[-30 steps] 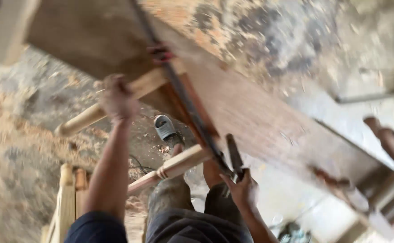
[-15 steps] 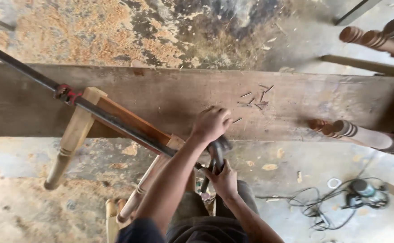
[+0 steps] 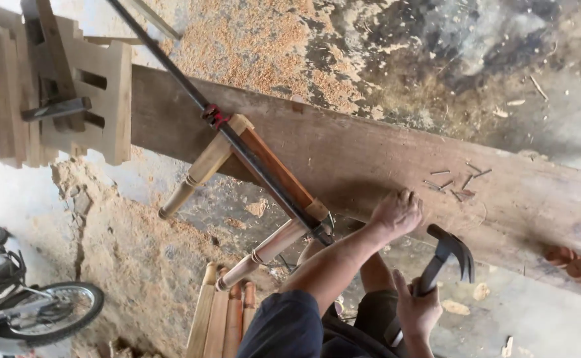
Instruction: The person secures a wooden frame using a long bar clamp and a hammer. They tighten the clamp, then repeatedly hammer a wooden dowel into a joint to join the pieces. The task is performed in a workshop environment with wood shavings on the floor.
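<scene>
My left hand [image 3: 396, 212] rests on the near edge of a long wooden plank [image 3: 343, 146], its fingers curled into a fist; whether anything is inside it is hidden. A few loose nails [image 3: 456, 182] lie on the plank just beyond that hand. My right hand [image 3: 415, 310] grips the handle of a black claw hammer [image 3: 451, 250], held upright below the plank's edge. To the left of my hands, a wooden frame with turned legs [image 3: 274, 172] is held in a long black bar clamp [image 3: 237, 142].
A slotted pale wooden part [image 3: 98, 99] sits at the top left. Several turned wooden legs [image 3: 224, 311] stand bundled below the frame. A small bicycle [image 3: 45, 311] is at the bottom left. A reddish turned leg [image 3: 576, 262] lies at the right. Sawdust [image 3: 144, 265] covers the floor.
The view has swung left. My left hand has moved from the clamp's end onto the plank near the nails. My right hand has lifted the hammer into view.
</scene>
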